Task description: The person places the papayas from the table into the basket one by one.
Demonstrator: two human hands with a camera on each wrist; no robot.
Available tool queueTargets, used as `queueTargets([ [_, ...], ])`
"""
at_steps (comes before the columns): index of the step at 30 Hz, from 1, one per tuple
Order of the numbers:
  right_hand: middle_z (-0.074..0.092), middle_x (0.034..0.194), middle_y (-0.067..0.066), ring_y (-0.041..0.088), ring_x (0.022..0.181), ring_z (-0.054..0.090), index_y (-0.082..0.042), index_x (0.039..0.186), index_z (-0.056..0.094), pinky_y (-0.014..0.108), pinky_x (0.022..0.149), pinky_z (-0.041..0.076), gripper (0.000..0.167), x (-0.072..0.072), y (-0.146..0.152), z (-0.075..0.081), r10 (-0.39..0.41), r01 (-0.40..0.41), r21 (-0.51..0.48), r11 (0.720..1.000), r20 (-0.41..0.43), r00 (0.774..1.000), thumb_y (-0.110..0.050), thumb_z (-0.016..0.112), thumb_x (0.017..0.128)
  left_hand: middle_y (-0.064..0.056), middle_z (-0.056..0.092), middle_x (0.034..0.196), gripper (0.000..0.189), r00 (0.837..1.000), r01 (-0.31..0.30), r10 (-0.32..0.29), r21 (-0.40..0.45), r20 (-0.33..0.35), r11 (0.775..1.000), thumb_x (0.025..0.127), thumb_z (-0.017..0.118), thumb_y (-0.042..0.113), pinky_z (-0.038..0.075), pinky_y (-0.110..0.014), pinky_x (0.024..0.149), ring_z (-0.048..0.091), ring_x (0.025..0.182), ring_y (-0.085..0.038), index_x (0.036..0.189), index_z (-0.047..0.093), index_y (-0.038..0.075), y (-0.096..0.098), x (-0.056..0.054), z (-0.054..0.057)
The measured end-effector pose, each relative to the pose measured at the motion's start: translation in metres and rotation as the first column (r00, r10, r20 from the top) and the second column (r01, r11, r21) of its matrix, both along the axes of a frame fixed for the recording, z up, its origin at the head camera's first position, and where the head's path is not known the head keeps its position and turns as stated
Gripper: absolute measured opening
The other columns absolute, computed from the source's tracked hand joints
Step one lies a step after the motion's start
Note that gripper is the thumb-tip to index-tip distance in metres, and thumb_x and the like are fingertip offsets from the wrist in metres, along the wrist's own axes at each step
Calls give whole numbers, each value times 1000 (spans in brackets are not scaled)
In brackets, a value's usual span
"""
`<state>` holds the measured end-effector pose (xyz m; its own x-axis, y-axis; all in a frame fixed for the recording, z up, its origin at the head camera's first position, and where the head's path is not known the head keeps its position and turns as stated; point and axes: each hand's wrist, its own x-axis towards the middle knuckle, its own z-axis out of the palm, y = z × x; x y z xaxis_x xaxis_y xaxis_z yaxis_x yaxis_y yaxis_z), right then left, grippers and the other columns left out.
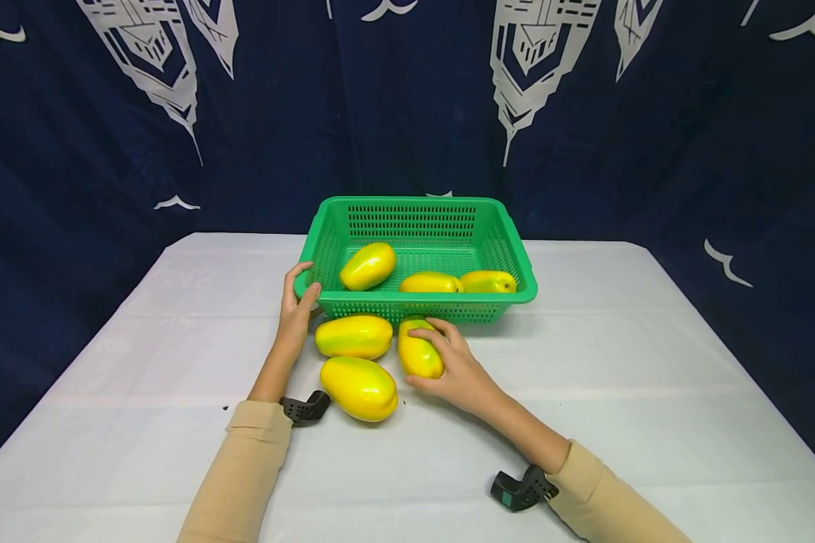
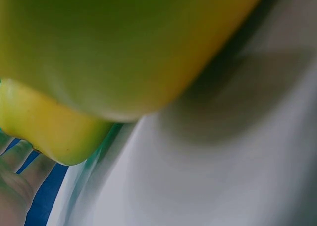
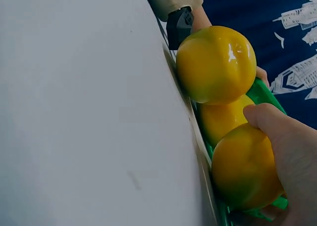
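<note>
My right hand [image 1: 456,371] holds a yellow-green papaya [image 1: 416,353] just in front of the green basket [image 1: 380,297], thumb on the near side and fingers over the top. In the right wrist view the thumb lies along the held papaya [image 3: 242,169]. At the basket's left front corner, my left hand [image 1: 296,311] grips the rim. Two more papayas lie on the table by the left forearm, one [image 1: 355,336] close to the basket and another [image 1: 360,389] nearer me. A large blurred papaya [image 2: 99,47] fills much of the left wrist view.
Inside the basket lie three papayas, one at the left [image 1: 368,265] and two along the front wall [image 1: 431,283]. A white cloth covers the table [image 1: 625,362]. Behind it hangs a dark blue curtain [image 1: 353,113] with white prints. Each wrist carries a black camera [image 1: 524,489].
</note>
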<state>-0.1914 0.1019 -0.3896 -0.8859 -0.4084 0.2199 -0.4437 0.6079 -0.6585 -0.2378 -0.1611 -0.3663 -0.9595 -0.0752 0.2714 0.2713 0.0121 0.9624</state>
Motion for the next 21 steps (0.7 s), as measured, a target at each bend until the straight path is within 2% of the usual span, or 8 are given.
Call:
queueTargets([
  [5,29,144,8,32,130,33,-27,129,46,54,95,38,59,2,1,9,-14,13,55,998,21,1000,-36,70,75,-12,11,148,48,1000,0,0,4,-3,1000,93,40,18,28,-48,105,32,122,-31,138,24,8,0,0,0],
  [11,31,144,11,34,127,37,-23,131,45,53,96,38,61,2,4,15,-8,5,72,997,44,999,-34,68,76,-10,7,150,48,1000,-4,4,-4,15,1000,94,40,19,28,-51,104,31,125,-34,138,24,9,0,2,1],
  [21,34,142,8,30,125,41,-22,129,45,50,95,39,57,1,15,34,81,-86,78,993,70,994,-29,67,76,-10,7,150,48,1000,-7,7,-22,12,1000,94,40,20,28,-49,105,30,124,-31,138,24,9,1,2,2],
])
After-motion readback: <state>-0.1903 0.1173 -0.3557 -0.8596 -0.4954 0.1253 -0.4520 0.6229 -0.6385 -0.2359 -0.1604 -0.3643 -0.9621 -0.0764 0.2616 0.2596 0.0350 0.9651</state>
